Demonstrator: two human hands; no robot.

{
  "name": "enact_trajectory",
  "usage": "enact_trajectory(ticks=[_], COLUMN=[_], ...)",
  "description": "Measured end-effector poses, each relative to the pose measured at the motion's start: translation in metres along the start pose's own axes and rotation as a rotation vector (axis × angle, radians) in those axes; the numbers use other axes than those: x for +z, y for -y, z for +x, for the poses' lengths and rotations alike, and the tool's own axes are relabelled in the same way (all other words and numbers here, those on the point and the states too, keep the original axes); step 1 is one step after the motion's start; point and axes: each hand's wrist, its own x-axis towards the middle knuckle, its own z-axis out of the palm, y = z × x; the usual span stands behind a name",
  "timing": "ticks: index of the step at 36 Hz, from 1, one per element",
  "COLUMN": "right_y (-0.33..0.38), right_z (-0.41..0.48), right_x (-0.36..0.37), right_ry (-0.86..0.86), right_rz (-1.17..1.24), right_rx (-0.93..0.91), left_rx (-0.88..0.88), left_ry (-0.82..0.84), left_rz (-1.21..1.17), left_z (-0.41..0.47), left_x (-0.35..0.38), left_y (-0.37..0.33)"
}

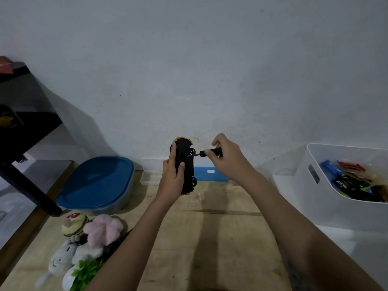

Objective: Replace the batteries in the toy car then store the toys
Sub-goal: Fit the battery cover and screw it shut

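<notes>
Left hand (172,175) grips the toy car (188,164), its yellow body mostly hidden; right hand (226,158) pinches a screwdriver (207,153) against its underside, above a wooden tabletop (220,227) and before a pale wall (210,70).

light: dim, bluish | shadows: soft, cast rightward on wall (189,70) | focus: plush toys (92,234) blurred | edges: wide-angle bowed

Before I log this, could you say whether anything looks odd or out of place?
Nothing stands out; the left hand holds the car on end so the screwdriver in the right hand reaches its underside.
</notes>
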Motion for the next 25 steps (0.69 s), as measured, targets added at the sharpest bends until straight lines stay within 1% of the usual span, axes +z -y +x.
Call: enact_trajectory(ticks=[2,4,6,9,12,16,18,25], right_y=[0.0006,0.0005,0.0002,0.0001,-0.0004,-0.0020,-0.0031,-0.0047], right_z=[-0.0004,0.0010,0.0029,0.0053,0.0048,0.0045,0.0033,0.0036], right_x=[-0.0005,-0.0006,0.0000,0.0014,0.0052,0.0053,0.0055,0.0078], right_ry=[0.062,0.091,0.080,0.072,0.069,0.213,0.243,0.074], right_rz=[0.023,-0.012,-0.030,0.015,0.034,-0.016,-0.048,-0.056], right_rx=[-0.068,-0.101,-0.067,0.042,0.029,0.030,0.025,0.090], left_rx=[0.001,-0.002,-0.012,-0.015,0.001,-0.028,-0.019,-0.017], left_ry=[-0.012,-0.018,-0.020,-0.012,-0.001,-0.003,0.006,0.034], left_rz=[-0.008,-0.004,0.002,0.015,0.017,0.007,0.003,0.013], left_z=[0.0016,0.0028,0.0037,0.0053,0.0070,0.0080,0.0082,0.0050], left_x=[-0.0006,-0.0016,-0.0030,-0.0041,-0.0039,-0.0035,-0.0032,0.0029], left_y=[0.0003,0.0023,0.0040,0.0056,0.0055,0.0056,0.0069,0.0077])
